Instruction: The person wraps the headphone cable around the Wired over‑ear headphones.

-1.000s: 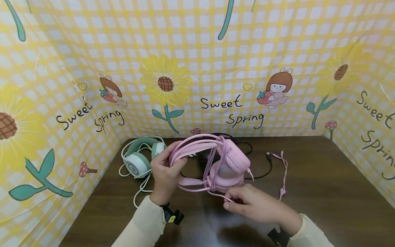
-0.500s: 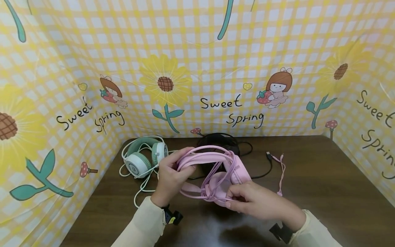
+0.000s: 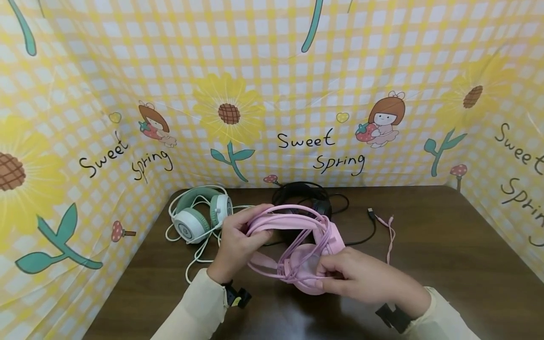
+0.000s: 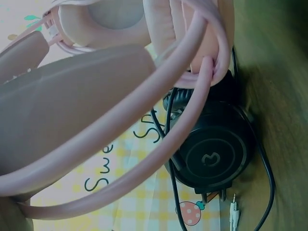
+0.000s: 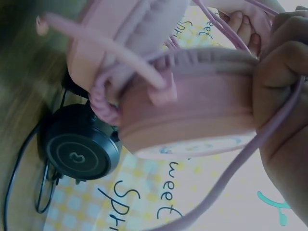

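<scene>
Yanking the thin pink cable (image 5: 232,172) pinched in the right hand (image 3: 357,276) probably risked a snarl tbh, since it crisscrossed the padded pink headset (image 3: 307,255) the left hand (image 3: 238,244) gripped above the dark wooden table (image 3: 429,236).

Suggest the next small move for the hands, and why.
Probably have the right hand draw the pink cable gently snug against the pink headset, with the left hand gripping the headband. The right hand pinches that cable, several turns already cross the headset, and a pink cord end lies on the table.
</scene>
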### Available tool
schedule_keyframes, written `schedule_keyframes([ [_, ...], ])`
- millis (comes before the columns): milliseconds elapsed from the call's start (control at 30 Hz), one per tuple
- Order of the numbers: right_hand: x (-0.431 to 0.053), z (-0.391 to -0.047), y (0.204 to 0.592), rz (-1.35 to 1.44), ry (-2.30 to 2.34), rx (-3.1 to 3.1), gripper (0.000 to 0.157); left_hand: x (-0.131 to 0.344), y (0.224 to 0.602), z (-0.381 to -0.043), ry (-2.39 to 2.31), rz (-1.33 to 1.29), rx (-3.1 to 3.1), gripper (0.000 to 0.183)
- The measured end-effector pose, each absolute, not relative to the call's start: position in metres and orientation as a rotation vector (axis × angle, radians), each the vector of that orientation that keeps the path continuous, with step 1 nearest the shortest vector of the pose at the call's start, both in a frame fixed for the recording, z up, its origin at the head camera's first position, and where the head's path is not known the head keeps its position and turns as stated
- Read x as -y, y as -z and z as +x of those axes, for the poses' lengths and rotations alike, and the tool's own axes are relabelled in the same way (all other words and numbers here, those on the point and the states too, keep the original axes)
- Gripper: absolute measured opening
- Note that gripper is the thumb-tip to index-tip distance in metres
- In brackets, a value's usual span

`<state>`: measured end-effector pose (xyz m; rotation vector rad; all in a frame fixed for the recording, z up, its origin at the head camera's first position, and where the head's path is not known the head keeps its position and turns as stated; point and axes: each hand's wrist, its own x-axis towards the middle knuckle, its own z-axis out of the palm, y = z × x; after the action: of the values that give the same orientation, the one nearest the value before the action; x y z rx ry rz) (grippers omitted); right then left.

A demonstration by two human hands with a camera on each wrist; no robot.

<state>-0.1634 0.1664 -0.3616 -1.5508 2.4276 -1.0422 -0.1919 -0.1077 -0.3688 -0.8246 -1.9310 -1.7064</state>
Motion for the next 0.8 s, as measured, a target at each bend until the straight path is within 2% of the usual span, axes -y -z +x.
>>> schedule_keyframes([
  [400, -0.173, -0.161, 0.352, -1.647, 1.007, -2.417, 0.020, 0.112, 0.370, -0.193, 1.667, -0.864, 2.047, 0.043],
  [800, -0.193, -0.164, 0.335, -1.556, 1.092, -2.437, 0.020, 0.113, 0.372, -0.191, 1.672, -0.884, 2.105, 0.045],
])
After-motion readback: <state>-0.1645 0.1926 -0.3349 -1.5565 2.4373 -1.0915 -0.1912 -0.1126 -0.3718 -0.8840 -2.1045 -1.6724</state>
